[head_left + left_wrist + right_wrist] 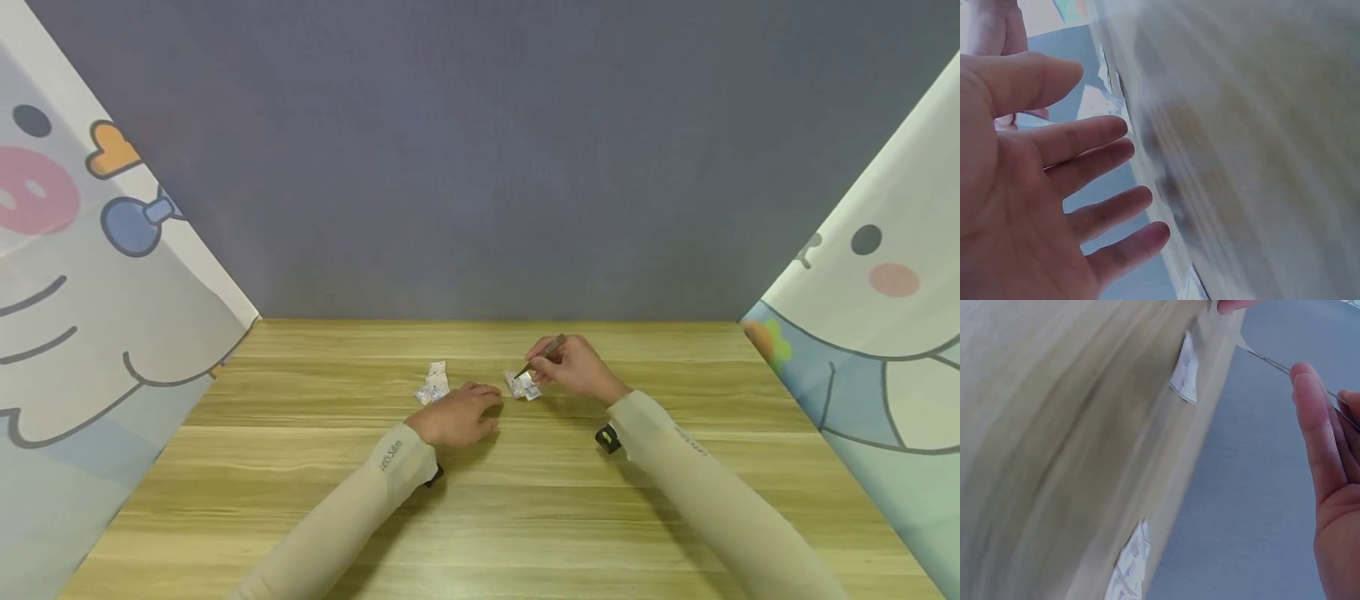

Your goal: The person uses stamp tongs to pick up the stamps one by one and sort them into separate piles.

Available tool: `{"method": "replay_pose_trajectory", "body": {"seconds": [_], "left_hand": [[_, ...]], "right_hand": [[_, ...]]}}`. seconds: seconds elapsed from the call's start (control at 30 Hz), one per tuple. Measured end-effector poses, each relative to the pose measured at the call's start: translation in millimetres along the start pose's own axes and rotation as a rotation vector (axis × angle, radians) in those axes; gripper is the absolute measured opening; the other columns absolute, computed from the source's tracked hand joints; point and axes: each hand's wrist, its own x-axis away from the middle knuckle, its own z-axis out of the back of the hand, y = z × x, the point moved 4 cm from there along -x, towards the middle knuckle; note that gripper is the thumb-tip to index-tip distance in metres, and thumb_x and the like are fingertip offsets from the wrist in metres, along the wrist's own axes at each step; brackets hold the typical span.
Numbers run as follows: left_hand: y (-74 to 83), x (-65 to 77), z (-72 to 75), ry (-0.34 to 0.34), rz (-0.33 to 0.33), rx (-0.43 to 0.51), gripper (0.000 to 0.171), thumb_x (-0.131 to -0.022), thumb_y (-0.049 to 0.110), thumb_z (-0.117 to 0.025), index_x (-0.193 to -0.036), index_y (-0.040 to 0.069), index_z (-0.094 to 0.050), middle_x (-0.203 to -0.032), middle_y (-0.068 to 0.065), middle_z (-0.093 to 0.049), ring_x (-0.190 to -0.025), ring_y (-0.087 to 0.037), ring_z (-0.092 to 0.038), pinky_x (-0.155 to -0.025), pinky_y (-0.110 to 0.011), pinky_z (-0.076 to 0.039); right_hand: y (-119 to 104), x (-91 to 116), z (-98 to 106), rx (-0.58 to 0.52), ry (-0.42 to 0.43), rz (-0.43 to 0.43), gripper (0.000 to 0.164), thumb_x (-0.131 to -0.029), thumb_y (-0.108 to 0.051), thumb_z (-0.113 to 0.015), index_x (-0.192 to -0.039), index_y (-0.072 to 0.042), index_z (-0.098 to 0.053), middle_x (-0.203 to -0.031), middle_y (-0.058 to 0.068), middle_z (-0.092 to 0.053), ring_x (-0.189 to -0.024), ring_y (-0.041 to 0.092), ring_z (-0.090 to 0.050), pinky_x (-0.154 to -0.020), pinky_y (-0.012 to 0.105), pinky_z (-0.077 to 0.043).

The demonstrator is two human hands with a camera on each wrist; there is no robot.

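Note:
A pair of dark tweezers (545,357) is pinched between the thumb and fingers of my right hand (573,367). Its tips point down at a small group of white printed sachets (527,387) on the table. In the right wrist view the tweezers (1272,363) look thin and metallic, with a small pale piece at their tips; whether they grip it I cannot tell. My left hand (459,416) hovers low over or rests on the table, fingers extended and holding nothing (1022,187). Just beyond it lies another group of sachets (437,380), partly hidden by the hand.
The wood-grain table (480,517) runs back to a plain grey panel (480,167). Cartoon-printed white panels stand at the left (75,333) and right (885,350). More white sachets (1186,372) lie on the table in the right wrist view.

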Motion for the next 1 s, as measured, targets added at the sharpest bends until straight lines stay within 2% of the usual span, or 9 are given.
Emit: {"method": "replay_pose_trajectory", "body": {"seconds": [0.17, 0.27, 0.4, 0.57, 0.73, 0.87, 1.0], "left_hand": [[-4.1, 3.2, 5.1, 0.043, 0.010, -0.002, 0.045, -0.099, 0.029, -0.049, -0.139, 0.009, -0.048, -0.146, -0.004, -0.039, -0.135, -0.028, -0.031, -0.109, -0.044, -0.026], [-5.3, 6.0, 8.4, 0.049, 0.024, 0.012, 0.046, -0.099, 0.029, -0.049, -0.139, 0.009, -0.047, -0.146, -0.005, -0.038, -0.135, -0.028, -0.030, -0.109, -0.044, -0.025], [-7.7, 10.3, 10.4, 0.041, 0.042, 0.027, 0.047, -0.099, 0.031, -0.048, -0.141, 0.008, -0.045, -0.148, -0.007, -0.035, -0.136, -0.028, -0.027, -0.110, -0.045, -0.024], [-12.5, 15.6, 11.6, 0.046, 0.038, 0.046, 0.048, -0.100, 0.031, -0.046, -0.142, 0.007, -0.043, -0.149, -0.010, -0.033, -0.137, -0.029, -0.025, -0.109, -0.048, -0.024], [-16.9, 18.1, 10.8, 0.049, 0.037, 0.042, 0.048, -0.100, 0.031, -0.046, -0.142, 0.008, -0.043, -0.148, -0.008, -0.033, -0.137, -0.028, -0.025, -0.109, -0.047, -0.024], [-11.8, 14.6, 8.8, 0.050, 0.008, 0.020, 0.043, -0.099, 0.028, -0.048, -0.137, 0.008, -0.048, -0.145, -0.008, -0.039, -0.135, -0.029, -0.029, -0.108, -0.047, -0.026], [-2.8, 7.5, 5.8, 0.036, -0.004, -0.028, 0.046, -0.099, 0.031, -0.049, -0.137, 0.007, -0.048, -0.143, -0.008, -0.042, -0.134, -0.029, -0.031, -0.108, -0.046, -0.026]], "right_hand": [[-6.5, 2.7, 6.2, 0.027, 0.008, 0.054, 0.013, -0.092, -0.006, -0.062, -0.091, 0.004, -0.070, -0.101, 0.019, -0.064, -0.071, 0.034, -0.067, -0.060, 0.037, -0.057], [-9.2, 4.6, 8.2, 0.045, 0.009, 0.070, 0.014, -0.092, -0.008, -0.063, -0.091, 0.004, -0.070, -0.099, 0.019, -0.065, -0.070, 0.033, -0.067, -0.061, 0.040, -0.056], [-10.9, 7.3, 9.0, 0.029, 0.003, 0.067, 0.013, -0.091, -0.008, -0.063, -0.092, 0.004, -0.070, -0.094, 0.019, -0.066, -0.070, 0.035, -0.067, -0.062, 0.047, -0.055], [-12.1, 9.2, 8.9, 0.041, 0.003, 0.073, 0.014, -0.092, -0.009, -0.063, -0.094, 0.003, -0.069, -0.091, 0.018, -0.067, -0.070, 0.036, -0.067, -0.062, 0.047, -0.055], [-6.9, 6.0, 8.4, 0.044, 0.006, 0.039, 0.014, -0.092, -0.009, -0.062, -0.091, 0.004, -0.070, -0.095, 0.013, -0.065, -0.072, 0.039, -0.066, -0.064, 0.048, -0.055], [-0.5, 2.6, 7.5, 0.053, 0.004, 0.010, 0.016, -0.092, -0.008, -0.062, -0.091, 0.006, -0.069, -0.097, 0.011, -0.064, -0.074, 0.039, -0.065, -0.064, 0.047, -0.055], [2.6, -0.6, 6.5, 0.105, 0.019, 0.028, 0.017, -0.093, -0.009, -0.061, -0.091, 0.005, -0.070, -0.098, 0.011, -0.065, -0.072, 0.035, -0.066, -0.061, 0.040, -0.056]]}}
